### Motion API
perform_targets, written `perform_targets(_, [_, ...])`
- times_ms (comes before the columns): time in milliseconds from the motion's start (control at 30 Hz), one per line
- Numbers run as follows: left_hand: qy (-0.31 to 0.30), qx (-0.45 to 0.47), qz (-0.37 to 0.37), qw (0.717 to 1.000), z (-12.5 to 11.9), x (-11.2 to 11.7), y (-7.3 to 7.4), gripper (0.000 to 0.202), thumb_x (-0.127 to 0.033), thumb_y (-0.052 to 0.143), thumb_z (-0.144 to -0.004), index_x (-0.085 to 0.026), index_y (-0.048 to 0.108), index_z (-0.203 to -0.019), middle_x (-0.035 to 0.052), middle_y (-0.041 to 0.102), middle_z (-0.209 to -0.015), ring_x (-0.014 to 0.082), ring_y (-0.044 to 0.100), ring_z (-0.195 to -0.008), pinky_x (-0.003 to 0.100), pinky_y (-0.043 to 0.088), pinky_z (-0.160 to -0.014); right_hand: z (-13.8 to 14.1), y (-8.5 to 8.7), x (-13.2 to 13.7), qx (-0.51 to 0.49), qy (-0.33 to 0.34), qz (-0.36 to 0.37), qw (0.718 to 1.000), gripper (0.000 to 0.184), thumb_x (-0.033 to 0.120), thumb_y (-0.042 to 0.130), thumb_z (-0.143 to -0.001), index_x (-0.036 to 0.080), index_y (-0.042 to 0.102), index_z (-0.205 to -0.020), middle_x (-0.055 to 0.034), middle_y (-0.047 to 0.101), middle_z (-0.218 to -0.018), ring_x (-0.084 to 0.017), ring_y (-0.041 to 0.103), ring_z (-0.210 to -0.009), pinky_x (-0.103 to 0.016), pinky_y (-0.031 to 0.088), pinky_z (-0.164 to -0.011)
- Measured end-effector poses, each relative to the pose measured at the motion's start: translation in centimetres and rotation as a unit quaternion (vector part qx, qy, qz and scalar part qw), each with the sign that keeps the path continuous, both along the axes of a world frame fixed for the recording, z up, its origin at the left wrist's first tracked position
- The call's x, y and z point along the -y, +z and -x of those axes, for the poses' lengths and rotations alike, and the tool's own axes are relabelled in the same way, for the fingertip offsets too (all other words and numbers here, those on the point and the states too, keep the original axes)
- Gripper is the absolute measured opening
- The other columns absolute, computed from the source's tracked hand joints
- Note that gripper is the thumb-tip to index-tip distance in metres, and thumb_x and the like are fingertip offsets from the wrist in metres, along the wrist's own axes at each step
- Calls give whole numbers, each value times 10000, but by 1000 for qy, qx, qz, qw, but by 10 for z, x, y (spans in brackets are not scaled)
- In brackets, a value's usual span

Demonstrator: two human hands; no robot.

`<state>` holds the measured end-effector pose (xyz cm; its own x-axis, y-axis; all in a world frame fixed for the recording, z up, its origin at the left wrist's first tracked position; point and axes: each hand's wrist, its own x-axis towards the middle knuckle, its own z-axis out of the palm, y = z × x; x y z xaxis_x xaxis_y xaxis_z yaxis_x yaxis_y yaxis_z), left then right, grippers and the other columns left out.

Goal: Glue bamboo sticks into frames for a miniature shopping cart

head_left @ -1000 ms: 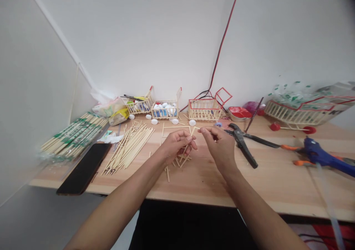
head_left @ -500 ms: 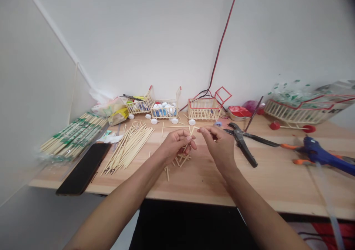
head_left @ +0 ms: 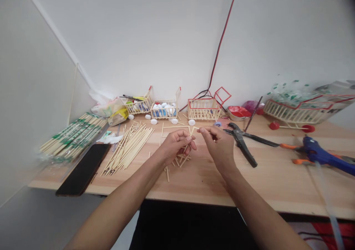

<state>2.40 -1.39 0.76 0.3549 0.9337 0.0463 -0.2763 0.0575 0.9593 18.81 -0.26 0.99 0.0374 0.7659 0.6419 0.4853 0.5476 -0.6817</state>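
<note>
Over the middle of the table, my left hand (head_left: 177,143) is closed on thin wooden sticks (head_left: 192,130) that meet at an angle. My right hand (head_left: 219,143) pinches the far end of a short stick (head_left: 196,128) running toward them. Whether that stick is joined to the others cannot be made out. Below my left hand lie several short cut sticks (head_left: 183,163), partly hidden by the fingers. A rectangle of sticks (head_left: 175,127) rests just behind it. The pliers (head_left: 242,144) lie to the right of my right hand.
At the back stand small stick carts, one with a red rim (head_left: 205,109) and one holding bottles (head_left: 298,111). Long sticks (head_left: 130,146), a black phone-like slab (head_left: 83,168) and packaged sticks (head_left: 74,135) lie left. A blue glue gun (head_left: 318,152) and a red paint tray (head_left: 239,112) are right.
</note>
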Motion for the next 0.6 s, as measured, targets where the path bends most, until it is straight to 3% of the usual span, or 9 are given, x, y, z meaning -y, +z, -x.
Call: perform_targets(600, [-2, -3, 2, 1000, -1, 1, 2, 380, -440, 737, -749, -135, 542, -864, 21, 668, -692, 53, 468, -442, 180, 344, -408, 1, 1, 0, -6, -3, 12, 1000, 239, 323, 577, -886, 161, 735, -807, -27, 695, -732, -132, 518, -605, -269, 389, -599])
